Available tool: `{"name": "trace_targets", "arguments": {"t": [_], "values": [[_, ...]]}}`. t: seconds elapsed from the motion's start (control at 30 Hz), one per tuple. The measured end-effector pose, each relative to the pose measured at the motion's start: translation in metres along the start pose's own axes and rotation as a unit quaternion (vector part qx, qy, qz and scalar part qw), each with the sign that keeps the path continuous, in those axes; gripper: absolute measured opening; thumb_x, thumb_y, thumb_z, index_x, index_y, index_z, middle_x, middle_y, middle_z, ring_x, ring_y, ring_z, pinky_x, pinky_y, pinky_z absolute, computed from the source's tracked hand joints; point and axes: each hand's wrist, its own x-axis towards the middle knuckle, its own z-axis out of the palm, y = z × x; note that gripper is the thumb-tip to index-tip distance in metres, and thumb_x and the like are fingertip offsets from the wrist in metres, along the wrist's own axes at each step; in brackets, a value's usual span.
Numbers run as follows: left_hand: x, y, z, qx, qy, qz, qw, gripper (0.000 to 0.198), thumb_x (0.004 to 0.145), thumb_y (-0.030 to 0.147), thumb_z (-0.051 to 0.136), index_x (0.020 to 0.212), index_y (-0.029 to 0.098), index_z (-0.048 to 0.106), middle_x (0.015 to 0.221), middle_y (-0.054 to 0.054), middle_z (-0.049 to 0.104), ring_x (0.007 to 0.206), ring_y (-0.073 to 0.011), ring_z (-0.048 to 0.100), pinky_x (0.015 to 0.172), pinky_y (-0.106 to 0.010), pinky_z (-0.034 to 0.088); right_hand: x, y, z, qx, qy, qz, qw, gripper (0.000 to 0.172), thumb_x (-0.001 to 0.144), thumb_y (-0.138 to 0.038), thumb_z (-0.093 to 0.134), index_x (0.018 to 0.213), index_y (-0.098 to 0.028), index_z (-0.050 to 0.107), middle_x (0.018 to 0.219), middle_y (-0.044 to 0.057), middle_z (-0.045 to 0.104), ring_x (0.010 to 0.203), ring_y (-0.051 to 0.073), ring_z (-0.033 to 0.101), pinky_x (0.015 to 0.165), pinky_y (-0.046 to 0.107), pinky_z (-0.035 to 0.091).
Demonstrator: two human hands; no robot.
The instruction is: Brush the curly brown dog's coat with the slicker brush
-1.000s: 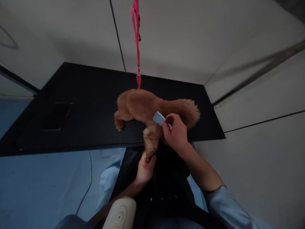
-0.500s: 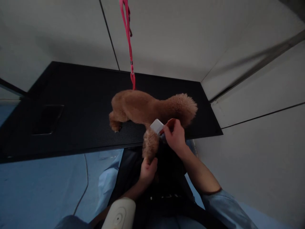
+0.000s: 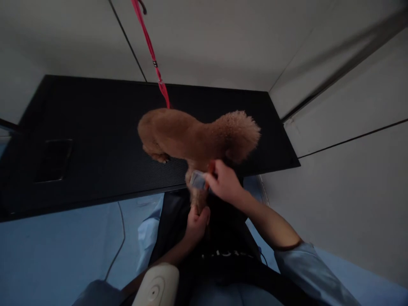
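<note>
A brown curly-haired dog (image 3: 178, 129) stands on the black grooming table (image 3: 98, 114), its fluffy head toward the right. My left hand (image 3: 196, 224) is closed around the end of its stretched-out front leg (image 3: 198, 199), past the table's near edge. In my right hand (image 3: 225, 182) is a slicker brush (image 3: 198, 180) with a reddish-brown handle and a pale rectangular head. That head lies against the upper part of the leg, slightly blurred. The leg's paw is hidden in my left hand.
A pink leash (image 3: 149, 42) runs from above down behind the dog. At the bottom, a cream-white rounded device (image 3: 156, 284) sits over my left forearm. Grey wall panels (image 3: 216, 42) border the table, and a cable (image 3: 119, 246) lies on the blue floor (image 3: 63, 246).
The brush has moved down and left along the leg, and its head has turned. My left hand keeps its hold. The camera view has shifted, and the dog's head sits lower.
</note>
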Motion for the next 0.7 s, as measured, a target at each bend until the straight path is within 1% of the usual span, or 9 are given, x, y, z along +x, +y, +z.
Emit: {"name": "trace_targets", "arguments": {"t": [0.07, 0.2, 0.23, 0.33, 0.37, 0.47, 0.5, 0.6, 0.7], "values": [[0.0, -0.003, -0.004, 0.02, -0.002, -0.007, 1.0, 0.04, 0.061, 0.046, 0.07, 0.078, 0.02, 0.044, 0.043, 0.011, 0.041, 0.037, -0.0051, 0.033, 0.038, -0.018, 0.024, 0.002, -0.001, -0.002, 0.004, 0.061, 0.002, 0.998, 0.009, 0.085, -0.027, 0.053, 0.091, -0.021, 0.052, 0.087, 0.005, 0.063, 0.081, 0.02, 0.061, 0.075, 0.032, 0.047], [-0.003, -0.006, -0.013, 0.043, -0.036, -0.001, 0.998, 0.037, 0.063, 0.044, 0.07, 0.075, 0.018, 0.046, 0.048, 0.009, 0.047, 0.04, -0.0052, 0.038, 0.04, -0.017, 0.03, 0.004, 0.001, -0.002, 0.018, -0.062, -0.033, 0.997, 0.013, 0.079, -0.029, 0.061, 0.083, -0.022, 0.051, 0.077, 0.003, 0.061, 0.073, 0.019, 0.06, 0.07, 0.032, 0.046], [-0.005, -0.005, -0.016, 0.055, -0.052, -0.008, 0.997, 0.036, 0.065, 0.045, 0.069, 0.074, 0.018, 0.047, 0.047, 0.009, 0.046, 0.039, -0.0051, 0.037, 0.04, -0.017, 0.029, 0.004, 0.002, -0.001, 0.021, -0.054, -0.021, 0.998, 0.013, 0.079, -0.029, 0.061, 0.083, -0.022, 0.051, 0.076, 0.002, 0.061, 0.073, 0.019, 0.06, 0.07, 0.032, 0.046], [-0.011, 0.004, -0.025, 0.088, -0.091, -0.029, 0.992, 0.036, 0.068, 0.049, 0.067, 0.074, 0.017, 0.052, 0.044, 0.008, 0.046, 0.035, -0.0055, 0.035, 0.037, -0.018, 0.025, 0.001, 0.006, -0.001, 0.039, 0.061, 0.016, 0.997, 0.011, 0.083, -0.028, 0.055, 0.091, -0.022, 0.051, 0.084, 0.004, 0.062, 0.079, 0.02, 0.061, 0.074, 0.033, 0.046], [-0.013, 0.009, -0.028, 0.095, -0.102, -0.031, 0.99, 0.037, 0.068, 0.05, 0.068, 0.075, 0.017, 0.054, 0.046, 0.006, 0.048, 0.036, -0.0056, 0.036, 0.037, -0.018, 0.025, -0.001, 0.007, -0.001, 0.049, 0.057, 0.01, 0.997, 0.012, 0.083, -0.029, 0.055, 0.092, -0.022, 0.05, 0.085, 0.003, 0.062, 0.08, 0.019, 0.061, 0.074, 0.032, 0.046], [-0.018, 0.021, -0.034, 0.108, -0.125, -0.038, 0.986, 0.039, 0.066, 0.051, 0.069, 0.077, 0.015, 0.06, 0.05, 0.002, 0.055, 0.038, -0.0063, 0.039, 0.038, -0.019, 0.026, -0.008, 0.008, 0.003, 0.077, -0.048, -0.007, 0.996, 0.016, 0.08, -0.032, 0.06, 0.085, -0.022, 0.049, 0.074, 0.001, 0.059, 0.071, 0.018, 0.06, 0.068, 0.03, 0.045], [-0.019, 0.024, -0.035, 0.113, -0.13, -0.041, 0.984, 0.039, 0.066, 0.051, 0.07, 0.076, 0.015, 0.061, 0.051, 0.002, 0.056, 0.039, -0.0066, 0.041, 0.039, -0.02, 0.027, -0.01, 0.009, 0.004, 0.084, -0.049, 0.003, 0.995, 0.015, 0.081, -0.032, 0.059, 0.085, -0.022, 0.049, 0.073, 0.0, 0.059, 0.071, 0.018, 0.06, 0.068, 0.031, 0.046], [-0.021, 0.03, -0.041, 0.13, -0.136, -0.044, 0.981, 0.04, 0.065, 0.051, 0.072, 0.077, 0.015, 0.062, 0.053, 0.0, 0.058, 0.042, -0.0083, 0.046, 0.041, -0.02, 0.031, -0.016, 0.015, 0.006, 0.105, 0.052, 0.042, 0.992, 0.012, 0.085, -0.031, 0.054, 0.092, -0.021, 0.049, 0.08, 0.002, 0.061, 0.077, 0.018, 0.061, 0.075, 0.033, 0.047], [-0.022, 0.032, -0.049, 0.151, -0.148, -0.053, 0.976, 0.042, 0.066, 0.054, 0.071, 0.078, 0.014, 0.064, 0.053, -0.002, 0.06, 0.042, -0.009, 0.046, 0.042, -0.021, 0.032, -0.021, 0.022, 0.009, 0.156, -0.004, 0.018, 0.988, 0.016, 0.083, -0.033, 0.057, 0.092, -0.022, 0.051, 0.08, 0.0, 0.061, 0.076, 0.018, 0.061, 0.074, 0.032, 0.048]]}}
